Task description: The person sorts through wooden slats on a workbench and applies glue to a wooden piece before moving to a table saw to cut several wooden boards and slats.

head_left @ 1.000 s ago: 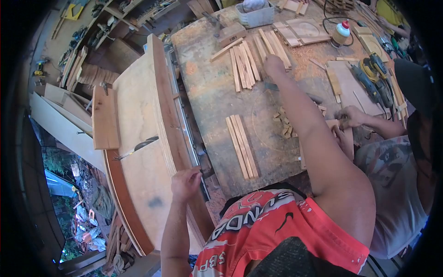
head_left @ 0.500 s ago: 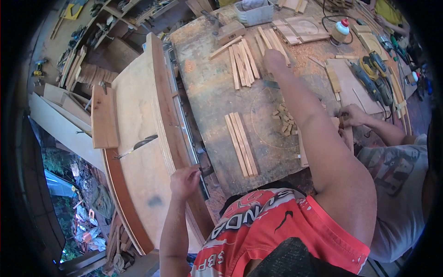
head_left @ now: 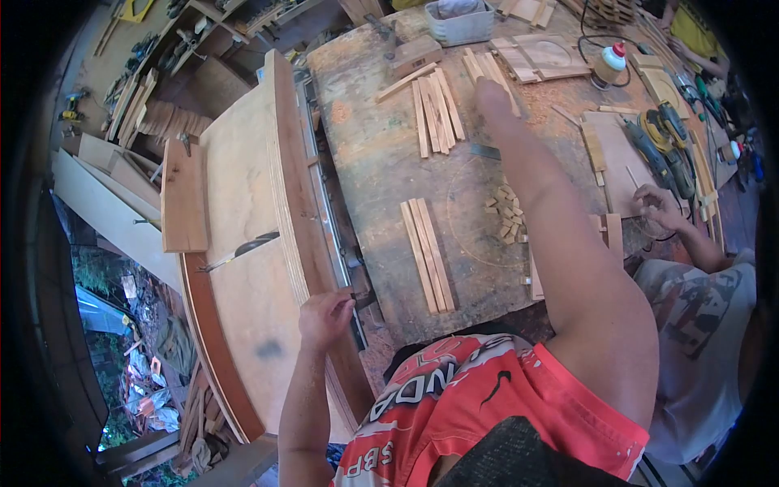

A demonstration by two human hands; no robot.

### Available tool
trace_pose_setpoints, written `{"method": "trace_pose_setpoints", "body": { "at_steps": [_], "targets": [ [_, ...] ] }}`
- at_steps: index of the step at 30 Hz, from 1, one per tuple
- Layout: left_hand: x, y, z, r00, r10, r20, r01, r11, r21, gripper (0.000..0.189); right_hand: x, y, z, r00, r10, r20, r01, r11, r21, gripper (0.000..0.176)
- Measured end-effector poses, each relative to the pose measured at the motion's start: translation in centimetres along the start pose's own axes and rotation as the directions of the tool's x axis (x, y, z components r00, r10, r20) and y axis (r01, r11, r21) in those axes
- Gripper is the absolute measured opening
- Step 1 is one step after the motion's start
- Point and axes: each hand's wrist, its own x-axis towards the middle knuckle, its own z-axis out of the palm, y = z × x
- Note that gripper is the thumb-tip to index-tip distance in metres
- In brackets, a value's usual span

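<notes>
Curling loosely over the long board (head_left: 290, 162), left hand (head_left: 326, 319) is staying put; can't tell if it's gripping. Three near strips (head_left: 428, 256) are lying untouched on the bench (head_left: 373, 195). Co-worker's hand (head_left: 659, 205) is now moving clear of the wooden piece (head_left: 614, 235). Right hand (head_left: 493, 97) is edging farther up the far strips (head_left: 488, 68), grip hidden, so none is visibly coming away.

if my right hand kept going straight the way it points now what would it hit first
Your right hand would likely meet the wooden strips first; it may already touch them, as depth is unclear.
</notes>
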Motion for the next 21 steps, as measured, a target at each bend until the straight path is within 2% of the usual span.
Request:
{"method": "trace_pose_setpoints", "body": {
  "at_steps": [3,4,5,6,8,9,11,15,18,19,20,21],
  "targets": [
    [-0.2,-0.3,0.1,0.997,-0.062,0.037,0.062,0.998,0.001,0.011,-0.3,-0.3,-1.3,0.998,0.07,0.004,-0.07,0.998,0.007,0.032],
    [-0.2,-0.2,0.1,0.997,-0.066,0.037,0.066,0.998,0.0,0.011,-1.5,-0.6,-2.1,0.993,0.106,-0.052,-0.109,0.993,-0.039,0.042],
    [-0.1,-0.1,0.1,0.999,-0.041,0.014,0.041,0.999,-0.005,0.01,-2.2,-0.7,-2.4,0.984,0.141,-0.11,-0.151,0.985,-0.085,0.052],
    [0.0,0.0,0.1,1.0,-0.014,-0.009,0.014,1.0,-0.008,0.009,-1.7,-0.3,-1.5,0.984,0.14,-0.108,-0.15,0.985,-0.087,0.052],
    [-0.1,-0.1,0.1,1.0,-0.017,-0.004,0.017,1.0,-0.001,0.01,-0.3,0.7,0.7,0.952,0.307,-0.006,-0.306,0.95,0.062,0.077],
    [-0.1,-0.1,0.1,1.0,-0.02,-0.001,0.02,1.0,0.007,0.011,-0.5,0.7,0.5,0.951,0.308,-0.006,-0.307,0.95,0.063,0.077],
    [-0.1,-0.1,0.1,1.0,-0.012,-0.006,0.012,1.0,0.005,0.011,-1.1,1.0,0.1,0.963,0.266,-0.035,-0.266,0.964,0.014,0.082],
    [-0.1,-0.2,0.1,1.0,-0.009,0.004,0.009,1.0,-0.002,0.011,-2.4,2.2,-0.9,0.972,0.235,0.007,-0.235,0.972,-0.02,0.082],
    [0.0,0.2,-0.2,0.999,-0.04,0.031,0.04,0.999,-0.002,0.011,-3.0,2.5,0.2,0.973,0.232,0.0,-0.232,0.973,0.001,0.075],
    [0.0,0.2,-0.2,0.999,-0.036,0.033,0.036,0.999,-0.003,0.011,-3.5,2.3,1.5,0.983,0.075,-0.165,-0.077,0.997,-0.004,0.07],
    [0.1,0.3,-0.2,1.0,-0.009,0.015,0.009,1.0,0.004,0.011,-3.4,2.1,2.4,0.941,-0.088,-0.326,0.08,0.996,-0.036,0.065],
    [0.2,0.3,-0.1,1.0,0.014,-0.002,-0.014,1.0,0.013,0.011,-3.7,1.1,2.3,0.94,-0.089,-0.329,0.081,0.996,-0.038,0.065]
  ]
}}
